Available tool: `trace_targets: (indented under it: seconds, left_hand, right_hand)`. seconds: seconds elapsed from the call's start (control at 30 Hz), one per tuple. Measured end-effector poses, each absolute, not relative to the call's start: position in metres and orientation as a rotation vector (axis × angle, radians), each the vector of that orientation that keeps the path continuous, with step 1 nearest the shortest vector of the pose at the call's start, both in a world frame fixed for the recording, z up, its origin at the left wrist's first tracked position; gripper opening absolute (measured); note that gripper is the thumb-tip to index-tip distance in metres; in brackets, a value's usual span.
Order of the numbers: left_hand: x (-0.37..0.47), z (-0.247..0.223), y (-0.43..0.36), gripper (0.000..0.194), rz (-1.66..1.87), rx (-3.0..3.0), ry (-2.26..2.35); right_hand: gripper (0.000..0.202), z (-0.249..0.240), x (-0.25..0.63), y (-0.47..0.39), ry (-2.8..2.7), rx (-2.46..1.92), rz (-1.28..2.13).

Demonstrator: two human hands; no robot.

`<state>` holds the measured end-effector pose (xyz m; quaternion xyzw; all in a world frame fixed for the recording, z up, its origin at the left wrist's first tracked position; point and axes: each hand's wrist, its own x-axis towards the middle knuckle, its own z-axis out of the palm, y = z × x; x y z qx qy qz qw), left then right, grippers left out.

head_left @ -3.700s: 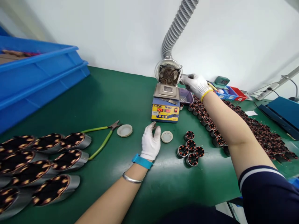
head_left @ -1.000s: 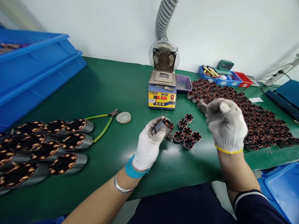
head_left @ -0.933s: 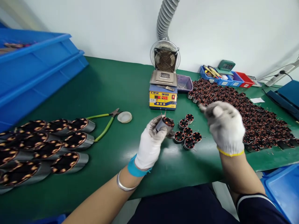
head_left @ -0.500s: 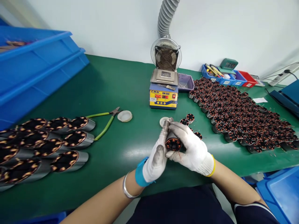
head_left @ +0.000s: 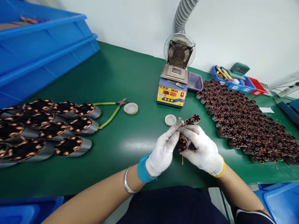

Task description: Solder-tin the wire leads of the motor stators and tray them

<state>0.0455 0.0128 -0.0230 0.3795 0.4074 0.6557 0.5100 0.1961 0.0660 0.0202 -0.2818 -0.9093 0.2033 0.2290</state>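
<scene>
Between my hands is a motor stator, a metal cylinder with copper windings whose open end is turned towards me. A short copper lead hangs down from its near edge. My right hand, in a white glove with a yellow cuff, wraps round its right side. Fingers of my left hand, gloved with a blue wristband, are closed at its left upper edge; the fingertips look grey and dirty. Just beyond my hands stand two more stators and a small white round lid.
A yellow-and-blue solder pot stands at the back before a fan and hose. Many stators fill the right; larger ones stand left beside green-handled cutters. Blue crates rise at the left.
The view has shifted, so the bench things sit further right. My left fingers have closed in against the stator's upper edge, and its copper lead now hangs down. My right hand still grips it.
</scene>
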Motion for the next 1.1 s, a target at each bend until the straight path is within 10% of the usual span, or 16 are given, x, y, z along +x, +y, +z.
trace_targets:
  seconds: [0.27,0.5,0.7,1.1]
  left_hand:
    - [-0.012,-0.018,0.058,0.046,1.941,0.711,1.047]
    - [-0.031,-0.058,0.083,0.135,0.978,1.789,1.822]
    - [-0.019,-0.071,0.092,0.093,0.890,1.920,1.930]
    - [-0.012,-0.075,0.092,0.088,0.880,2.016,1.961]
  right_hand:
    - [0.056,0.048,0.201,0.090,-2.611,-1.126,0.507]
    - [0.051,0.051,0.156,0.158,-3.000,-1.177,0.196]
    - [0.048,0.046,0.142,0.172,-3.196,-1.263,0.189]
    - [0.049,0.046,0.141,0.190,-3.258,-1.292,0.472]
